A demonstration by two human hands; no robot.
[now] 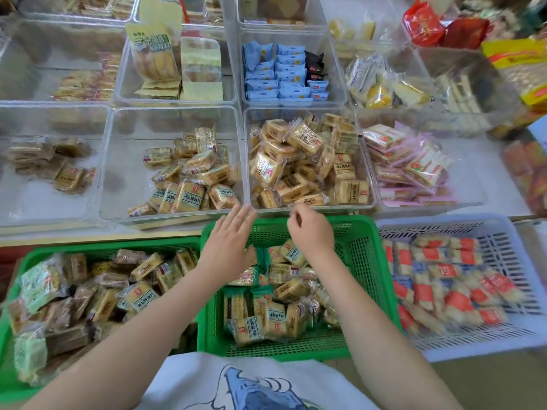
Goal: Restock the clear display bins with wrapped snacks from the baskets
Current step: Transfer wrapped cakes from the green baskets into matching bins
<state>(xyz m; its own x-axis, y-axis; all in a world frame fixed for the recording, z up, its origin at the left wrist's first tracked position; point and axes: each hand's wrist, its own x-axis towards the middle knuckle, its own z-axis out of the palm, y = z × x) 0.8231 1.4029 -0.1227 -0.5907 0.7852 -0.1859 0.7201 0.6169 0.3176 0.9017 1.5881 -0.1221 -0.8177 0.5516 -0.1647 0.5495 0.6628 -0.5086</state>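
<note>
- The left hand (228, 247) is stretched flat above the middle green basket (364, 261), its fingers (239, 217) straight, slightly spread and holding nothing; the fingertips reach the near rim of the clear bins.
- The right hand (310, 235) hovers just beside it over the same basket, its fingers (296, 216) loosely curled inward, thumb near the forefinger; nothing is visibly held between them.
- Below and behind both sets of fingers, the middle green basket holds a heap of wrapped yellow snacks (275, 306).
- Just beyond the left fingers stands a clear bin (118, 161) partly filled with the same yellow packs, gathered toward its right side.
- Just beyond the right fingers, a second clear bin (367, 170) is piled nearly full of them.
- To the left of the left forearm, another green basket (32, 258) carries yellow, brown and pale green packs.
- To the right of the right forearm, a white basket (503, 232) holds packs with red labels.
- Farther past the fingers, bins on the desk (503, 199) hold blue packs (275, 72), pink packs (408, 161) and bagged bread (154, 54).
</note>
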